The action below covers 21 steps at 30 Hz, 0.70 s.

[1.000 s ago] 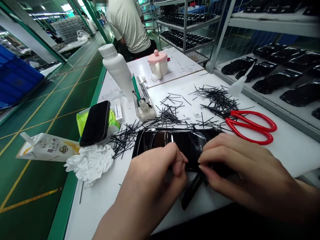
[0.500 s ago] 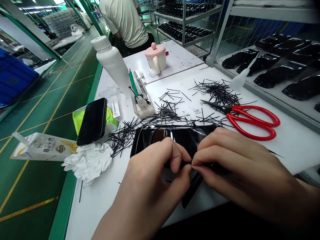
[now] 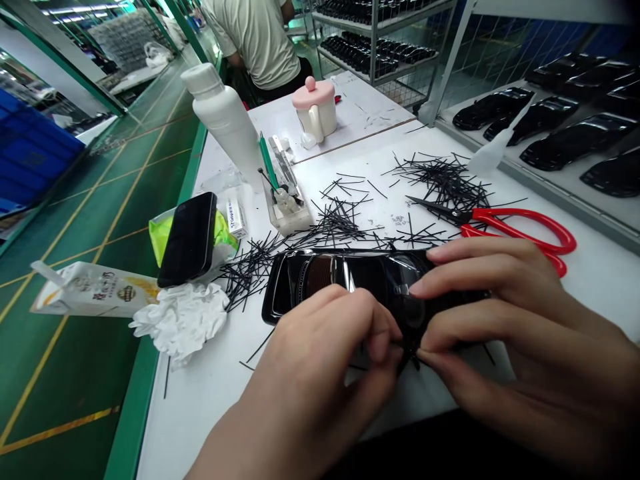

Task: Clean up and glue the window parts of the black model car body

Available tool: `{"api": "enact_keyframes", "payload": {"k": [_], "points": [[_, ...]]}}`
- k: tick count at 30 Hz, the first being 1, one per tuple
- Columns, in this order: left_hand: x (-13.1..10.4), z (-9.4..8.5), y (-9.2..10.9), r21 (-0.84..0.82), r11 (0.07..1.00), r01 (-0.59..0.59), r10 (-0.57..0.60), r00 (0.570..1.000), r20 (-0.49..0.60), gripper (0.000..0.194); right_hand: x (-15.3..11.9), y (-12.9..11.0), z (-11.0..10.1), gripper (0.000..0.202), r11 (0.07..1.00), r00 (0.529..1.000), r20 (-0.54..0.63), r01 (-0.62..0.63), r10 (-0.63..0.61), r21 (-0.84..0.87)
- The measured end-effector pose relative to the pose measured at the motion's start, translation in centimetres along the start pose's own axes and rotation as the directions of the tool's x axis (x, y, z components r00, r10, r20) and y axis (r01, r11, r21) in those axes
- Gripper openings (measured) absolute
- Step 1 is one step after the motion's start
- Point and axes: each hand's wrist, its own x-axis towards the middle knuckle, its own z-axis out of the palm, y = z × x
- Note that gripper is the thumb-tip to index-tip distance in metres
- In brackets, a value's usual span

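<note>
A glossy black model car point(image 3: 360, 273) lies on the white table in front of me, its roof and windows facing up. My left hand point(image 3: 340, 340) is curled at the car's near side, thumb and forefinger pinched together; its fingers hide what they grip. From the right, my right hand point(image 3: 500, 320) reaches over the car's end, thumb and forefinger tips together beside a tiny dark piece point(image 3: 413, 353) at the car's near edge. Its other fingers rest over the body. Red-handled scissors point(image 3: 525, 223) lie just behind my right hand.
Thin black strips point(image 3: 340, 217) lie scattered behind the car. At left are a phone point(image 3: 187, 237), crumpled white gloves point(image 3: 183, 320) and a drink carton point(image 3: 95, 290). A white bottle point(image 3: 225, 120), tool tray point(image 3: 295, 220) and lidded cup point(image 3: 315, 113) stand behind. A rack point(image 3: 505, 153) holds car bodies; a person sits beyond.
Both hands have shifted slightly right and down along the car, exposing more of its roof. My right hand's upper fingers have spread, and the tiny dark piece now shows between the hands.
</note>
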Motion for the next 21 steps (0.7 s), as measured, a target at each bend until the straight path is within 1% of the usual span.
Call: {"api": "enact_keyframes", "payload": {"k": [3, 6, 8, 10, 13, 16, 19, 21], "points": [[0.3, 0.1, -0.5, 0.174, 0.985, 0.006, 0.003, 0.999, -0.051, 0.027, -0.2, -0.4, 0.1, 0.018, 0.999, 0.999, -0.037, -0.035, 0.035, -0.012], [0.3, 0.2, -1.0, 0.306, 0.952, 0.011, 0.017, 0.996, -0.088, 0.027, -0.4, -0.3, 0.1, 0.018, 0.999, 0.997, -0.079, -0.022, 0.02, -0.024], [0.2, 0.3, -1.1, 0.351, 0.936, -0.015, 0.059, 0.992, -0.115, 0.029, -0.5, 0.0, 0.1, 0.017, 0.999, 0.994, -0.11, 0.017, -0.022, -0.042], [0.1, 0.5, -1.1, 0.397, 0.917, -0.048, 0.114, 0.983, -0.146, 0.027, -0.6, 0.3, 0.1, 0.016, 0.996, 0.991, -0.122, 0.055, -0.063, -0.064], [0.2, 0.8, -0.8, 0.498, 0.863, -0.087, 0.199, 0.964, -0.177, 0.019, -0.6, 0.3, 0.2, 0.016, 0.996, 0.991, -0.125, 0.045, -0.055, -0.081], [0.2, 0.9, -0.6, 0.573, 0.813, -0.102, 0.244, 0.953, -0.177, 0.019, -0.7, 0.0, 0.1, 0.014, 0.996, 0.993, -0.113, 0.023, -0.033, -0.087], [-0.4, 0.5, -0.6, 0.565, 0.821, -0.083, 0.207, 0.965, -0.16, 0.019, -0.7, -0.4, -0.2, 0.012, 0.995, 0.995, -0.092, 0.024, -0.033, -0.101], [-1.1, 0.3, -0.7, 0.52, 0.854, -0.029, 0.137, 0.976, -0.171, 0.023, -0.5, -0.6, -0.5, 0.012, 0.992, 0.996, -0.068, 0.047, -0.055, -0.116]]}}
